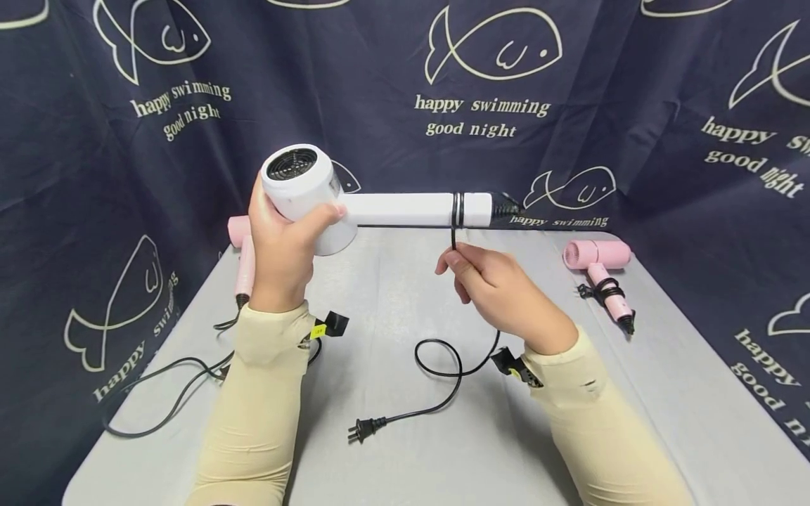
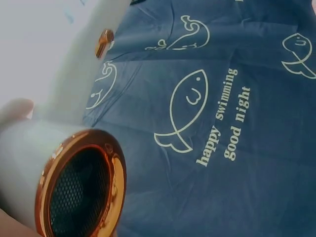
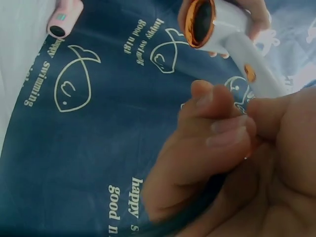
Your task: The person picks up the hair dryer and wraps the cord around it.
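My left hand [image 1: 281,242] grips the head of a white hair dryer [image 1: 399,209], raised above the table with its handle stretching level to the right. The copper-rimmed outlet [image 2: 81,187] fills the lower left of the left wrist view. Two turns of black power cord [image 1: 458,209] circle the handle near its end. Just below them my right hand [image 1: 490,284] pinches the cord between thumb and fingers. From that hand the loose cord drops to the table, loops once, and ends in a two-pin plug [image 1: 363,430].
A pink hair dryer [image 1: 597,255] lies at the right with its cord wound on the handle. At the left another pink hair dryer [image 1: 245,267] is partly hidden behind my arm, a dark cord [image 1: 183,362] loose nearby. A fish-print curtain [image 1: 380,84] surrounds the grey table [image 1: 392,295].
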Demonstrator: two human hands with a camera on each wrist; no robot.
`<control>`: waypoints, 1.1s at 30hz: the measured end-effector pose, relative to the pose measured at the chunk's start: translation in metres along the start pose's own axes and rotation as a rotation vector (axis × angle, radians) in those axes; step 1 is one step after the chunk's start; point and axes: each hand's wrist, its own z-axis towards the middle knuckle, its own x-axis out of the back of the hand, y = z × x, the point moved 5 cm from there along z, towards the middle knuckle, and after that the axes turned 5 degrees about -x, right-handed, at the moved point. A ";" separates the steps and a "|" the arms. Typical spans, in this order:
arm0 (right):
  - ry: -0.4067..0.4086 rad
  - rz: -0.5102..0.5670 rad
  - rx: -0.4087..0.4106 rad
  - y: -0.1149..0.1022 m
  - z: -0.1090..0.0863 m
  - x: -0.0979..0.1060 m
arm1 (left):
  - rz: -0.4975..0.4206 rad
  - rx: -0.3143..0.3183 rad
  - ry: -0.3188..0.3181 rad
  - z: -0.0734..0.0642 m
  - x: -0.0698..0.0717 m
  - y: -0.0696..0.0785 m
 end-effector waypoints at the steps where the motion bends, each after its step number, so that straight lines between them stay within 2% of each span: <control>1: -0.006 -0.017 -0.013 0.000 0.000 -0.002 | 0.006 -0.002 0.008 -0.001 -0.001 0.002; 7: 0.002 -0.098 0.010 -0.008 -0.003 -0.006 | 0.050 -0.032 0.040 -0.004 -0.006 0.015; 11: 0.024 -0.153 0.051 -0.014 -0.007 -0.006 | 0.113 -0.048 0.056 -0.004 -0.006 0.015; 15: 0.022 -0.162 0.087 -0.020 -0.012 -0.006 | 0.150 -0.057 0.071 -0.003 -0.004 0.012; 21: 0.022 -0.157 0.108 -0.034 -0.022 0.002 | 0.208 -0.104 0.081 -0.001 -0.001 0.013; 24: 0.029 -0.146 0.101 -0.040 -0.028 0.010 | 0.262 -0.109 0.048 -0.001 -0.002 0.013; 27: 0.060 -0.141 0.115 -0.045 -0.034 0.018 | 0.317 -0.100 -0.011 -0.001 -0.003 0.012; 33: 0.204 -0.133 0.204 -0.045 -0.038 0.035 | 0.388 -0.076 -0.128 -0.002 -0.007 0.010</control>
